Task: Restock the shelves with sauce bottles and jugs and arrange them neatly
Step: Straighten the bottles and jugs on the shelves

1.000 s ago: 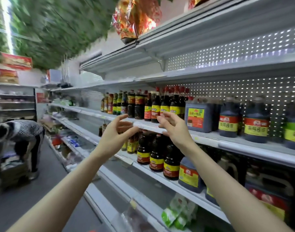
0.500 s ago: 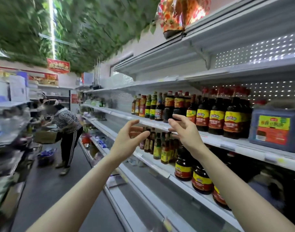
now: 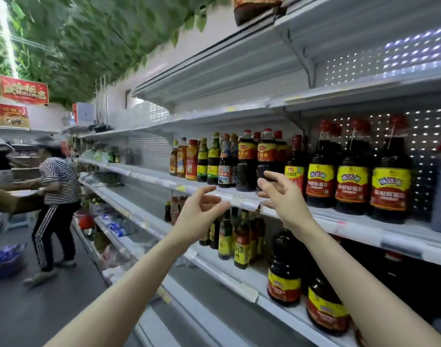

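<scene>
The left hand [image 3: 199, 215] and right hand [image 3: 282, 196] are loose and hold nothing. They hover just in front of the sauce bottles [image 3: 247, 161] on the middle shelf [image 3: 364, 230]. Best to take one bottle gently and turn its label out.

Head view faces shelves [image 3: 359, 227] closely (obliquely, along aisle [image 3: 26, 309]).

Grocery shop aisle. White tiered shelves [image 3: 364, 232] ran from 5 o'clock toward 10 o'clock, their front edges fitted with price tags [image 3: 181, 188] and their decks stocked with rows of labelled sauce bottles [image 3: 348, 179]. Red banners [image 3: 24, 89] hung at 10 o'clock. A second person [image 3: 59, 181] handled stock at 9 o'clock.
</scene>
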